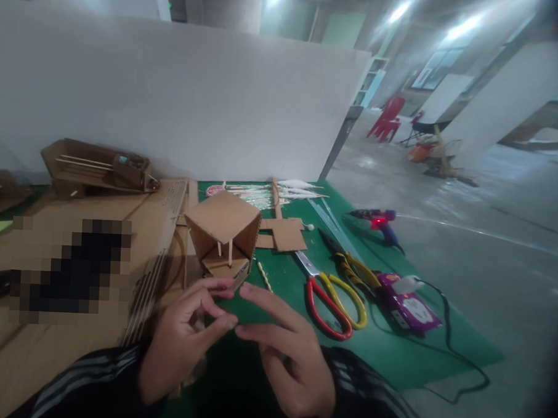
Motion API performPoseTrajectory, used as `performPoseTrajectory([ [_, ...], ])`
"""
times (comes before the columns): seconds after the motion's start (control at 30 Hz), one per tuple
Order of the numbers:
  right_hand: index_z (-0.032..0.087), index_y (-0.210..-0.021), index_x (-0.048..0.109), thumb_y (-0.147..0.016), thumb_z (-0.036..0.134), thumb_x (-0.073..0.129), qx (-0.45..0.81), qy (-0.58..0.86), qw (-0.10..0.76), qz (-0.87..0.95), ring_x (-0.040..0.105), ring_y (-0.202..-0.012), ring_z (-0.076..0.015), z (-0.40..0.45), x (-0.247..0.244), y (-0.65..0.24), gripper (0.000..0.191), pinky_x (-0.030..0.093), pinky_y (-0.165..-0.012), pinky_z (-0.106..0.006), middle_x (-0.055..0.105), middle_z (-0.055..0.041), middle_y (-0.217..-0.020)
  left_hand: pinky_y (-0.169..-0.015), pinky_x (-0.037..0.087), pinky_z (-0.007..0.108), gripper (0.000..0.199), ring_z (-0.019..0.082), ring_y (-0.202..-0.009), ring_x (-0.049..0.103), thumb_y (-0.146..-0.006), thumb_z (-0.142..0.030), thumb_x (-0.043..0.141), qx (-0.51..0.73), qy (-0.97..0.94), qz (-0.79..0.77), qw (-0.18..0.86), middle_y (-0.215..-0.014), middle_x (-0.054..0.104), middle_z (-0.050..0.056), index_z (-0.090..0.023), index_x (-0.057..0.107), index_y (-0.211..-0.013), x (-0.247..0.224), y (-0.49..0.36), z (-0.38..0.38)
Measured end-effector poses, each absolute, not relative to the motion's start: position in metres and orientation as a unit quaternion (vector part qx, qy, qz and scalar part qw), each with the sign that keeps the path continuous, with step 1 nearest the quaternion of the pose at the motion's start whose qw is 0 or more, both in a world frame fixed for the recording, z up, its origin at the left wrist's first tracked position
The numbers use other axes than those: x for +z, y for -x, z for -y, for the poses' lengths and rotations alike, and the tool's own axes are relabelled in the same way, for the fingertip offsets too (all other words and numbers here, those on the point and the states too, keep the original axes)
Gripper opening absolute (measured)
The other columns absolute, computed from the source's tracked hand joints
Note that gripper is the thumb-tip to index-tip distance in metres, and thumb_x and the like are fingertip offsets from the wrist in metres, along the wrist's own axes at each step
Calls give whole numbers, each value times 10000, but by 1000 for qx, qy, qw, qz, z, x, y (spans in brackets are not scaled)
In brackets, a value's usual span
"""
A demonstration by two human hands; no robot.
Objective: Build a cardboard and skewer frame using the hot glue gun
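Note:
My left hand (181, 337) is just in front of a small cardboard box model (222, 216). Its thumb and forefinger stand apart, and I see nothing between them. Facing it, my right hand (291, 351) has its fingers stretched out and spread, with no object visible in them. The fingertips of both hands come close together near the model's lower edge. That model has an angled top panel, an open front and two thin sticks upright inside. Flat cardboard pieces (289, 235) lie right behind it.
Right of my hands lie scissors (332, 307), long-nose pliers (350, 261) and a purple power strip (408, 304) with a black cord. A glue gun (380, 222) rests near the green table edge. A longer cardboard model (98, 167) stands left, against a white partition (173, 99).

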State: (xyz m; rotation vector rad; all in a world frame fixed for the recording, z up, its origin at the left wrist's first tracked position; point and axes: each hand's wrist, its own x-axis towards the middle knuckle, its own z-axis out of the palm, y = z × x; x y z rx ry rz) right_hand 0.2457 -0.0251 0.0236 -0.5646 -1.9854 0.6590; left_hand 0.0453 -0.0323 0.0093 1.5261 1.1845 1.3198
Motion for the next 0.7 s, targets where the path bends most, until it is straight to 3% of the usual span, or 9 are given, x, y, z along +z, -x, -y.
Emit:
performPoseTrajectory([
  [0.07,227,-1306,594,-770,-14,443,291,239,457,806,483,-1379,-239,29,24,-246,607,445,-1122,-418,490,-89,-1497,-915,561,348,182,233,-1054,697,-826,-224,734,514,-614,-471,369,-1165,686,106,-192,643,-672,9,-44,31],
  [0.17,230,-1509,365,-804,8,444,329,254,459,786,423,-1423,-255,36,19,-244,743,423,-1141,-448,379,-106,-1573,-935,548,358,201,240,-1087,684,-825,-233,739,508,-618,-479,362,-1187,692,102,-194,620,-668,8,-43,31],
  [0.27,255,-1569,215,-837,35,457,368,265,461,763,460,-1397,-264,43,14,-241,802,456,-1114,-448,324,-111,-1600,-928,551,336,211,230,-1112,679,-842,-233,719,505,-609,-483,376,-1210,701,91,-197,584,-683,6,-44,32],
  [0.53,371,-1559,182,-821,35,488,411,308,454,728,571,-1296,-244,52,17,-237,866,478,-1088,-444,397,-54,-1566,-776,560,200,145,134,-884,717,-846,-202,707,497,-611,-484,380,-903,744,-6,-216,609,-741,2,-44,35],
  [0.7,386,-1540,222,-822,13,483,426,323,453,714,582,-1279,-252,56,16,-236,850,489,-1070,-463,415,-55,-1553,-708,566,169,156,116,-793,712,-802,-150,726,543,-601,-465,359,-830,725,-20,-210,605,-723,5,-47,34],
])
